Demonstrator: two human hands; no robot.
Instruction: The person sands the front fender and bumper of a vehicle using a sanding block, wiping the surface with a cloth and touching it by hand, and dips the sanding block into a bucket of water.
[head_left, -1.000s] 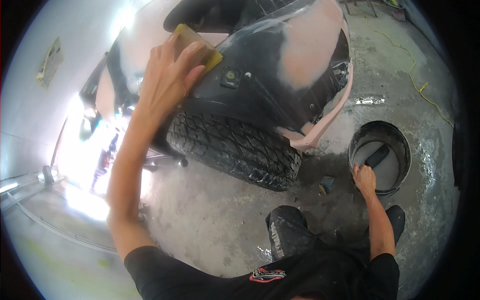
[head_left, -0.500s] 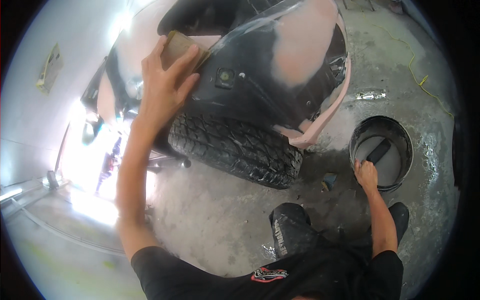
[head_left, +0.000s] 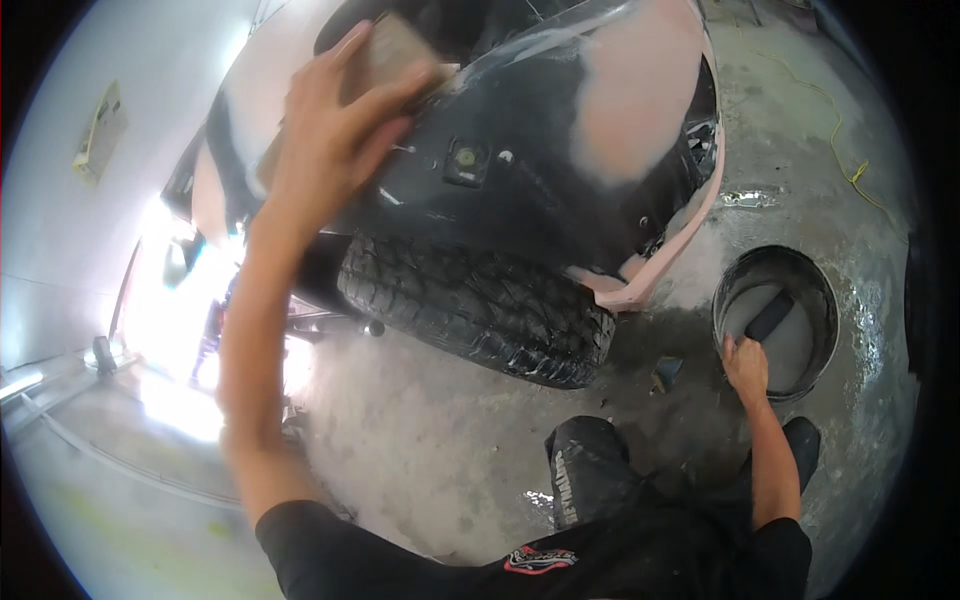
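My left hand [head_left: 335,125] grips a tan sanding block [head_left: 400,52], thumb and fingers round its sides. It is over the upper edge of a vehicle's front fender [head_left: 500,215], which is dark with pale pink patches of filler. Blur hides whether the block touches the panel. Low on the right, my right hand [head_left: 746,368] is at the near inside wall of a black bucket [head_left: 833,325]. Its fingers close on the end of a dark oblong block [head_left: 770,317], which slants over cloudy grey water [head_left: 795,355].
A large treaded tyre [head_left: 470,305] sits under the fender. On the wet concrete floor lies a small dark scrap [head_left: 666,374] beside the bucket. A yellow cord [head_left: 857,172] runs along the far right floor. My knee [head_left: 585,455] is bent near the tyre.
My left hand has slid the sanding block farther up and away along the fender. The whole view has shifted slightly; my right hand stays at the bucket with the dark block.
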